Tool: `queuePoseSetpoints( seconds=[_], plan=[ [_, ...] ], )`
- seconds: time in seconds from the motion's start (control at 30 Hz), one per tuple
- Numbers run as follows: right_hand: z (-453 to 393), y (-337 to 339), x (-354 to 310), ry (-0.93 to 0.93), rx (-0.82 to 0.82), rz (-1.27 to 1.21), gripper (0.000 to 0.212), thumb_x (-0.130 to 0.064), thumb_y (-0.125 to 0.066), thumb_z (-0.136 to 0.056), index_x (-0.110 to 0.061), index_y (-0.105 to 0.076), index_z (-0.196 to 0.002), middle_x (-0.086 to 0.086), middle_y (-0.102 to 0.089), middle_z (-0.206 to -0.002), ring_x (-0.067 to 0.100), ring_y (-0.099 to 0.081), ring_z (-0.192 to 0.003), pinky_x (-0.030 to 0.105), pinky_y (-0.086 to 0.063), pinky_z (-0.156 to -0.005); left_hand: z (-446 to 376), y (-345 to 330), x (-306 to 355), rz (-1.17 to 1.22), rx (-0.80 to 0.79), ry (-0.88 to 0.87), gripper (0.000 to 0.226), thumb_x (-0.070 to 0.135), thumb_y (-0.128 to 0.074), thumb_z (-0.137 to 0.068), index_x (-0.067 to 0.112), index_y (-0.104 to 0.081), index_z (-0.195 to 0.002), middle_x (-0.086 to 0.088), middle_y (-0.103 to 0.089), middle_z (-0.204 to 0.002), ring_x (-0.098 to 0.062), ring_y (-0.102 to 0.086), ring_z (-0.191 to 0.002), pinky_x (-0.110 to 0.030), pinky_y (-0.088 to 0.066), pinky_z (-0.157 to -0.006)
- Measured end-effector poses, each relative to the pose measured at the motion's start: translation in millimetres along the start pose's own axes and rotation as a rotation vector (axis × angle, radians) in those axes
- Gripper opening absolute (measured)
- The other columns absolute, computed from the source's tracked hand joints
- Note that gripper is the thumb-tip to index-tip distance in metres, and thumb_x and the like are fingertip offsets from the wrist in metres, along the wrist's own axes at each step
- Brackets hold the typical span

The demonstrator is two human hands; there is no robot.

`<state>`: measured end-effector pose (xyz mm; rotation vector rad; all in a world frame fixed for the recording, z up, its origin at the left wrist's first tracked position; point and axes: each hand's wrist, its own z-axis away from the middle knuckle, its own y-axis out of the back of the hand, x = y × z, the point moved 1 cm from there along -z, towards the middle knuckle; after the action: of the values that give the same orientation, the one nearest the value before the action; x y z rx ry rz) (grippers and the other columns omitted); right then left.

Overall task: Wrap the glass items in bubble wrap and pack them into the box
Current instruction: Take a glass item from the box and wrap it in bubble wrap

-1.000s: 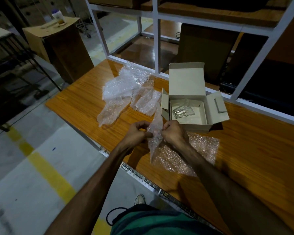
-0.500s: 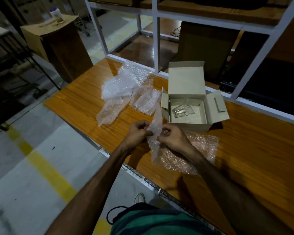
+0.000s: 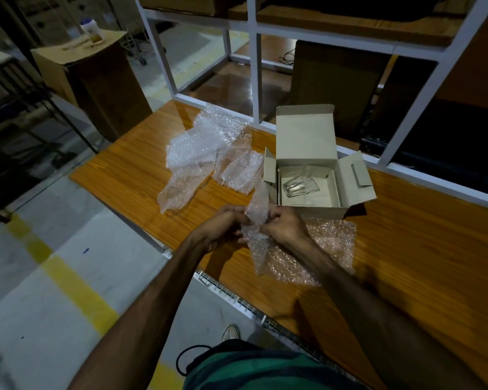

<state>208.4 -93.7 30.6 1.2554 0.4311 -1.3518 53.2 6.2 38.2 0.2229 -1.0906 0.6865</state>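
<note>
A small open cardboard box (image 3: 352,190) stands on the wooden table, and a clear drinking glass (image 3: 300,186) lies on its side inside it. Just in front of the box, my left hand (image 3: 221,226) and my right hand (image 3: 286,226) both grip a sheet of bubble wrap (image 3: 321,249). One end of the sheet stands up between the hands, and the rest spreads over the table under my right forearm. Whether a glass sits inside the bunched wrap is hidden.
More loose bubble wrap (image 3: 206,153) lies crumpled to the left of the box. A white metal rack frame (image 3: 255,80) rises behind the table. The table's front edge (image 3: 228,291) runs close to my body. A brown cardboard carton (image 3: 96,80) stands on the floor at far left.
My hands have stayed close together on the wrap, working it slightly. My right hand's fingers shifted on the sheet. The box and the glass have not moved.
</note>
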Motion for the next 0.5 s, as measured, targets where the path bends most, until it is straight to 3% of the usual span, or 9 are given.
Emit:
queuePoseSetpoints(
  seconds=[0.1,0.2,0.3,0.43,0.5],
  plan=[
    [-2,0,4,-0.025,0.004,-0.052,0.019,-0.024,-0.089,-0.083,-0.017,-0.072,-0.086,0.004,-0.076,-0.087,0.026,-0.077,-0.078,0.055,-0.066,-0.072,3,3,-3,-0.02,0.04,-0.048,0.028,-0.005,-0.057,-0.093,-0.011,-0.066,-0.119,-0.014,-0.066,-0.087,-0.018,-0.047,-0.06,-0.03,-0.049,-0.057],
    [-3,1,9,-0.042,-0.029,-0.155,0.015,-0.017,-0.087,-0.085,-0.018,-0.075,-0.093,0.008,-0.077,-0.088,0.024,-0.072,-0.071,0.051,-0.063,-0.07,4,3,-5,-0.022,0.089,-0.09,0.027,-0.005,-0.056,-0.096,-0.004,-0.071,-0.119,-0.015,-0.068,-0.09,-0.017,-0.046,-0.061,-0.029,-0.049,-0.059],
    [0,6,11,-0.044,-0.122,-0.269,0.018,-0.014,-0.082,-0.09,-0.019,-0.074,-0.105,0.013,-0.076,-0.095,0.019,-0.064,-0.067,0.038,-0.054,-0.061,6,0,-6,-0.105,0.143,-0.158,0.023,-0.005,-0.057,-0.097,-0.002,-0.075,-0.112,-0.023,-0.068,-0.094,-0.023,-0.051,-0.065,-0.028,-0.048,-0.06],
    [4,18,11,-0.018,-0.23,-0.302,0.047,-0.004,-0.073,-0.094,-0.029,-0.059,-0.132,0.014,-0.066,-0.12,0.02,-0.068,-0.072,0.028,-0.052,-0.054,9,0,-7,-0.222,0.147,-0.252,0.028,0.0,-0.058,-0.099,0.014,-0.081,-0.091,-0.017,-0.072,-0.09,-0.034,-0.056,-0.076,-0.046,-0.048,-0.071],
    [3,23,11,0.016,-0.275,-0.353,0.05,-0.004,-0.066,-0.099,-0.029,-0.055,-0.141,0.014,-0.065,-0.124,0.02,-0.071,-0.076,0.028,-0.053,-0.056,8,4,-8,-0.273,0.165,-0.248,0.023,0.0,-0.057,-0.098,0.006,-0.079,-0.098,-0.022,-0.073,-0.099,-0.047,-0.061,-0.084,-0.06,-0.052,-0.075]
  ],
)
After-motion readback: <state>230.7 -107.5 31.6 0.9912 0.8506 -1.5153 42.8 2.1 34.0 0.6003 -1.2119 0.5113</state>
